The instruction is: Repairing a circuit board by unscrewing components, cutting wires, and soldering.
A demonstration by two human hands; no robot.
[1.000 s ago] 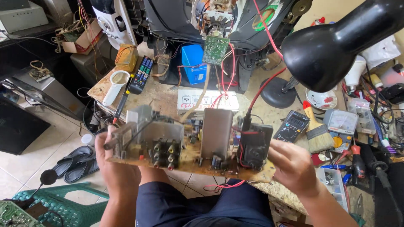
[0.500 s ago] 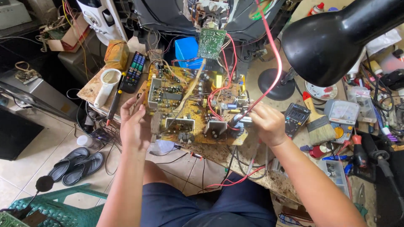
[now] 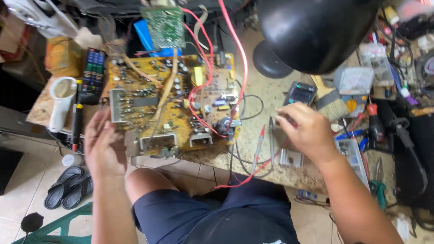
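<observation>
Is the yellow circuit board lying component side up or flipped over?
Component side up: the board lies flat on the bench, capacitors, heat sinks and wires showing on top. Left hand touches its edge.

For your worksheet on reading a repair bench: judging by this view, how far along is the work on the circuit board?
Done: the yellow circuit board lies flat, component side up, on the bench. In hand: the left hand rests at its near-left corner; the right hand reaches the black probe beside the red probe. Left: neither probe touches the board.
</observation>
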